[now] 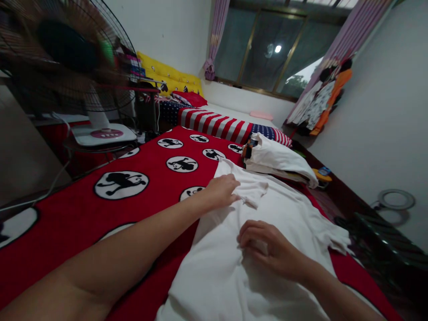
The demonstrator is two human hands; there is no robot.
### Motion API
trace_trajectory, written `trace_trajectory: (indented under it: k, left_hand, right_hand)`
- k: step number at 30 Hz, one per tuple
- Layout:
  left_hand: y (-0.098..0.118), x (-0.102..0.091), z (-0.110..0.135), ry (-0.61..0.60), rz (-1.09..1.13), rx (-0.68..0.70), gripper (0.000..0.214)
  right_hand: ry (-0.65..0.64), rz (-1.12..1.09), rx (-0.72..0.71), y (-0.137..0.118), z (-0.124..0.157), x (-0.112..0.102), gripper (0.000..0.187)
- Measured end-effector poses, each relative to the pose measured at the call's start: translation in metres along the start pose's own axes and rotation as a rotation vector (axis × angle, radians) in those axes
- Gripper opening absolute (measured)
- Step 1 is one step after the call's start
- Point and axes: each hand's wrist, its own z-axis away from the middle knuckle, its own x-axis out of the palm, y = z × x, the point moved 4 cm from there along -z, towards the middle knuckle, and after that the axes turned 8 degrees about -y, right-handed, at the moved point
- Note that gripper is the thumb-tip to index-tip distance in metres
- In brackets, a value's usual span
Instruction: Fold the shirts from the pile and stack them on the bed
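Observation:
A white T-shirt point(284, 209) lies spread on a red blanket, its left side folded inward so that one sleeve rests on top. My left hand point(222, 191) lies on this folded part beside the sleeve, thumb and fingers apart. Lower down, near the middle of the shirt, my right hand point(267, 245) has its fingers curled down, the fingertips closed on the cloth at a crease. The other sleeve point(334, 234) sticks out toward the right edge of the bed.
Beyond the shirt sits a stack of folded clothes point(277, 158) on the red blanket point(157, 191), which has black-and-white round prints. A fan point(67, 49) stands at left on a stool. Farther back is another bed with a striped cover point(214, 125). Clothes point(321, 102) hang at right.

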Motion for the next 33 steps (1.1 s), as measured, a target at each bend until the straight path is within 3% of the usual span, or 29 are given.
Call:
trace_trajectory:
  k: [3,5,8,10,14,20,25,33]
  left_hand:
    - [0.012,0.032,-0.006,-0.06,0.053,0.211,0.056]
    - [0.014,0.047,-0.009,-0.117,0.044,0.247,0.056]
    - [0.014,0.054,-0.01,-0.142,0.042,0.24,0.051]
    - [0.015,0.054,-0.009,-0.144,0.041,0.25,0.048]
    - [0.017,0.053,-0.005,-0.136,0.03,0.257,0.047]
    - [0.019,0.052,-0.002,-0.139,0.015,0.261,0.045]
    - [0.019,0.052,-0.002,-0.126,0.016,0.251,0.045]
    - [0.019,0.055,-0.002,-0.12,0.008,0.254,0.045]
  right_hand:
    - [0.116,-0.055,0.105,0.025,-0.005,-0.017,0.01]
    - [0.285,-0.017,0.2,0.053,-0.009,-0.037,0.013]
    - [0.557,0.07,0.335,0.099,-0.016,-0.072,0.017]
    - [0.659,0.14,0.435,0.124,-0.025,-0.092,0.016]
    - [0.578,0.357,0.573,0.148,-0.056,-0.109,0.022]
    - [0.422,0.475,0.593,0.156,-0.099,-0.107,0.013]
    - [0.479,0.504,0.661,0.169,-0.11,-0.109,0.018]
    - [0.53,0.472,0.711,0.182,-0.108,-0.093,0.019]
